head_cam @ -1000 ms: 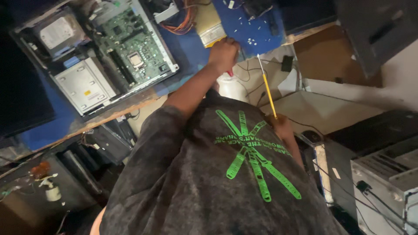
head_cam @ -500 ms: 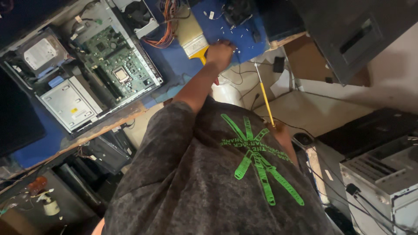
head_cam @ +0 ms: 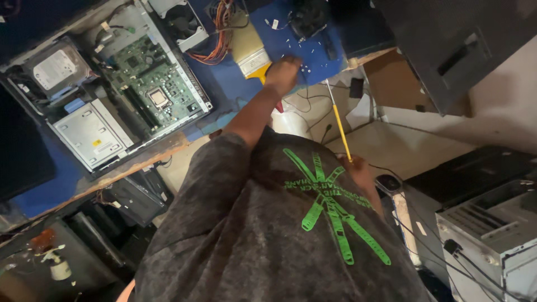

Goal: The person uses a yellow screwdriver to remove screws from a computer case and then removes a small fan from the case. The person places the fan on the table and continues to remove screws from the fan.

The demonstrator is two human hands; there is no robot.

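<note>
Your left hand [head_cam: 282, 72] reaches out onto the blue mat [head_cam: 313, 53], fingers curled down together over the small screws [head_cam: 306, 68] scattered there, though you cannot tell whether it pinches one. Just beside it lies a wide paintbrush [head_cam: 250, 47] with a yellow handle, and beyond it a dark fan [head_cam: 306, 17]. Your right hand [head_cam: 358, 170] sits low by your shirt, closed around the end of a thin yellow-handled screwdriver [head_cam: 338, 126] that points up toward the desk [head_cam: 168, 146] edge. To the left an opened computer case [head_cam: 112, 89] lies flat, showing its green board, a silver drive and a hard disk, with orange wires [head_cam: 215, 31] trailing toward the brush. Another pale case [head_cam: 492, 229] stands on the floor at the right, cables [head_cam: 430, 251] running past it, and cardboard [head_cam: 391, 78] leans under the desk.
</note>
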